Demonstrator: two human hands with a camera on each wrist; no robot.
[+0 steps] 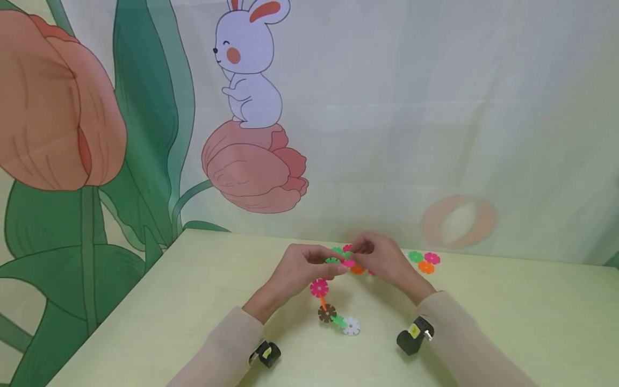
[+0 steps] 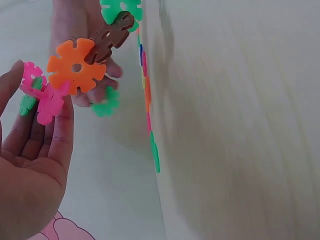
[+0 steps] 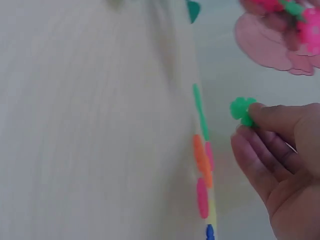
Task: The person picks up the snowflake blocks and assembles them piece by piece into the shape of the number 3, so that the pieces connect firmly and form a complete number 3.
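Note:
My left hand (image 1: pixel 302 269) pinches a pink piece (image 2: pixel 51 104) of a chain of notched flower discs. Joined along the chain in the left wrist view are an orange disc (image 2: pixel 76 67), a brown disc (image 2: pixel 109 38) and a green one (image 2: pixel 121 9). Its lower part shows in the head view, with a pink disc (image 1: pixel 319 288), a brown disc (image 1: pixel 327 313) and a white disc (image 1: pixel 351 326). My right hand (image 3: pixel 285 145) pinches a single green disc (image 3: pixel 242 109) between thumb and fingers, apart from the chain.
Loose discs lie near the table's back edge, with a green (image 1: pixel 416 257), a pink (image 1: pixel 432 258) and an orange one (image 1: pixel 426 267) right of my right hand. A printed cloth (image 1: pixel 358 134) hangs behind the table (image 1: pixel 159 322).

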